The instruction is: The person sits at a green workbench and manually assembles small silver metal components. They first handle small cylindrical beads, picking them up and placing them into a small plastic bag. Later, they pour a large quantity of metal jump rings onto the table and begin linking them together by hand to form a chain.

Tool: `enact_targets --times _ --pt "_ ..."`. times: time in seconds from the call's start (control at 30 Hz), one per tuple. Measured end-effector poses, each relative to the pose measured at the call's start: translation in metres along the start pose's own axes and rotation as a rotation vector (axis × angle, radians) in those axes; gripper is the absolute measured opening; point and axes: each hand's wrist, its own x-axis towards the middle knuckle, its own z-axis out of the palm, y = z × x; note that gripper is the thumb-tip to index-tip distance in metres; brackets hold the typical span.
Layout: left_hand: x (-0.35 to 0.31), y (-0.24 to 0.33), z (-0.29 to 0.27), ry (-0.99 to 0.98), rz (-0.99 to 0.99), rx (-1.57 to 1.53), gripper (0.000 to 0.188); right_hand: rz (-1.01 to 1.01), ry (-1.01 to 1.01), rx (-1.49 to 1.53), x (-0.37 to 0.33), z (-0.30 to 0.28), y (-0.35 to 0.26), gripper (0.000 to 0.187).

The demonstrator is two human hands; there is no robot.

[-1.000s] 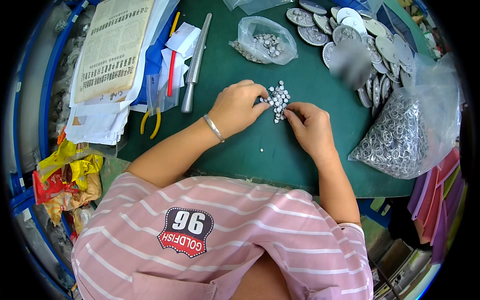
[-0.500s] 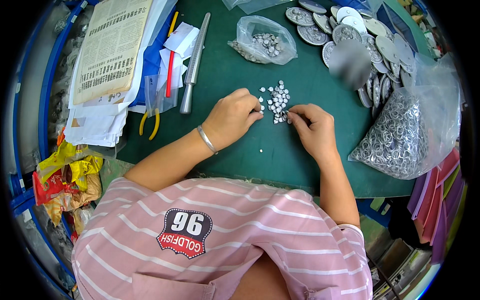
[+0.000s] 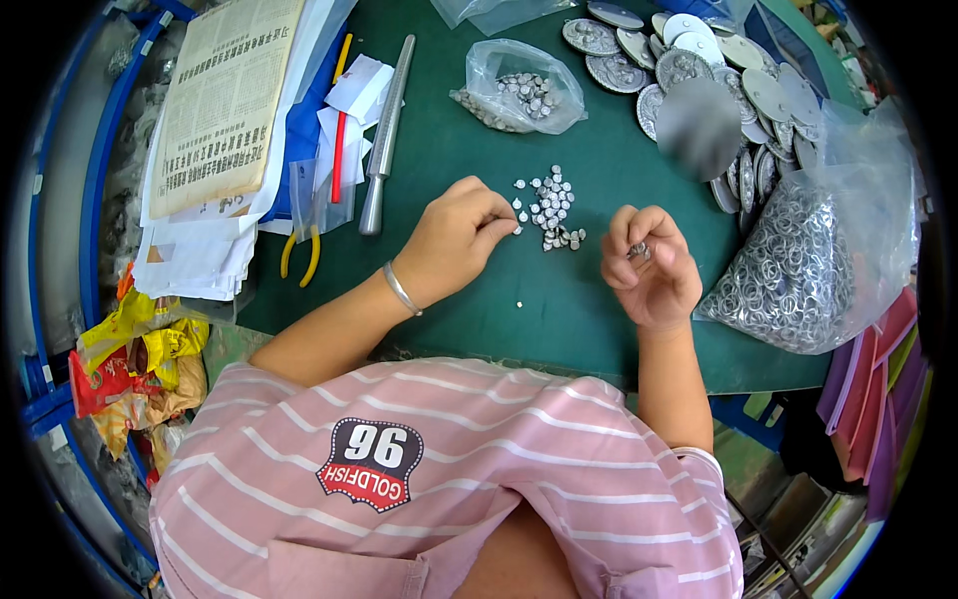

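Observation:
A small heap of tiny silver pieces (image 3: 551, 207) lies on the green mat (image 3: 559, 299). My left hand (image 3: 454, 240) rests on the mat at the heap's left edge, its thumb and forefinger pinched on one piece. My right hand (image 3: 651, 265) is lifted to the right of the heap, palm turned up, fingers curled around a few small silver pieces. One stray piece (image 3: 520, 304) lies alone on the mat nearer me. A silver bracelet (image 3: 401, 290) circles my left wrist.
A clear bag of silver rings (image 3: 798, 270) sits at the right, with round metal discs (image 3: 699, 60) behind it. A smaller bag of pieces (image 3: 519, 90) lies beyond the heap. A metal mandrel (image 3: 384, 130), yellow-handled pliers (image 3: 299, 255) and stacked papers (image 3: 225, 100) lie at the left.
My right hand has drawn back from the heap to the right and turned palm up with pieces in it. My left hand stays at the heap's left edge.

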Motion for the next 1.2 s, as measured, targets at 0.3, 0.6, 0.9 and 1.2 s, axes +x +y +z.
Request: enact_targets --times 0.3,0.6,0.9,1.2 --pt "0.003 0.009 0.003 0.005 -0.440 -0.866 0.015 -0.128 0.123 -1.505 0.015 0.009 0.019 0.012" --pt "-0.003 0.012 0.003 0.039 -0.142 -0.392 0.010 -0.146 0.112 -1.115 0.011 0.012 0.014 0.010" --pt "-0.005 0.016 0.005 0.070 -0.032 -0.605 0.008 0.190 -0.041 0.336 0.007 0.006 0.021 0.010" --pt "-0.008 0.008 0.006 -0.030 -0.496 -1.425 0.008 0.323 0.522 0.429 0.015 0.040 0.027 0.017"
